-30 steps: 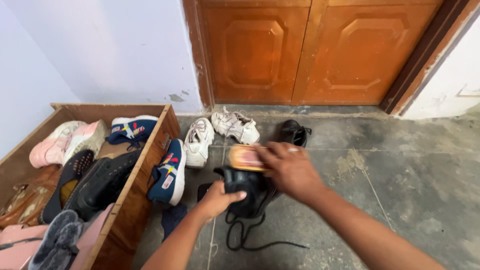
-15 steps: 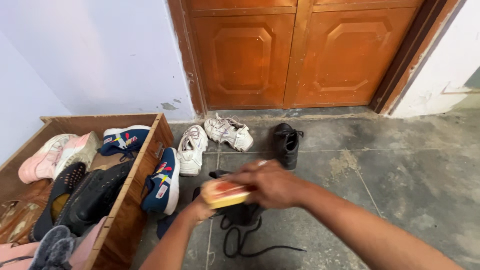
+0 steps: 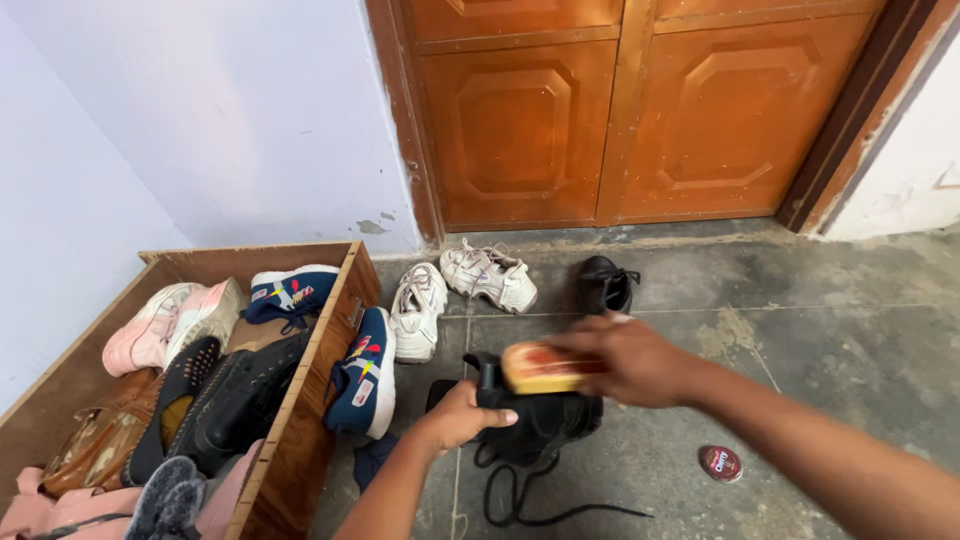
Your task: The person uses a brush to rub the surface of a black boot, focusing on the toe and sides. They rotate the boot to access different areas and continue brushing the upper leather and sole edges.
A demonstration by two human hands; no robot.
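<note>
I steady the black lace-up leather shoe on the grey stone floor with my left hand, fingers curled around its heel. My right hand, fingers clamped on the tan wooden shoe brush, sits over the upper, mid-brushing I judge; next stroke needs firm, even pressure.

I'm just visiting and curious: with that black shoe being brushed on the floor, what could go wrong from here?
The long black lace trails loose on the floor below the black shoe; it might snag or get stepped on. The brush in the right hand passes close to the left hand gripping the shoe, so it could smear the fingers. The small round tin lies loose nearby and could be kicked.
</note>
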